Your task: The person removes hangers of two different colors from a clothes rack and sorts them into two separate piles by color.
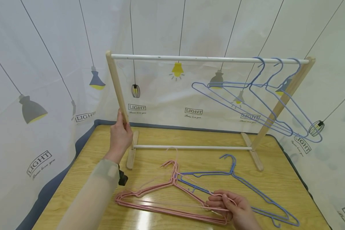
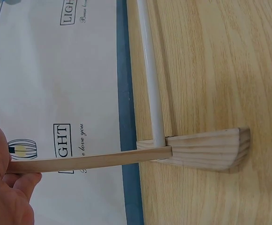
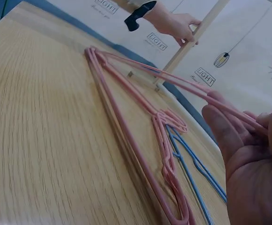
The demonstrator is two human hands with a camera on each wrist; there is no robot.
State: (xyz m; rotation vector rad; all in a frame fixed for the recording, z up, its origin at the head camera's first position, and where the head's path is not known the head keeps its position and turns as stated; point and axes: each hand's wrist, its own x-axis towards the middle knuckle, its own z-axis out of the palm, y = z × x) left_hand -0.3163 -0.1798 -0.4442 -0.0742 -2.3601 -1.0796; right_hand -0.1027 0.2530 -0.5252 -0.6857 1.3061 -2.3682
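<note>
My left hand grips the left wooden post of a small garment rack, partway up; in the left wrist view its fingers wrap that post. Low at the right, my right hand pinches a pink clothes hanger near one end, lifted a little and tilted over the others. Under it lies a stack of pink hangers on the table, hooks toward the rack. Beside and partly beneath them are blue hangers, also lying flat. Three blue hangers hang at the right end of the rack's white top rail.
The rack's wooden feet and its white lower bar stand on the wood-grain table. Behind it hangs a white sheet printed with lamps. A dark blue border runs along the table's far edge.
</note>
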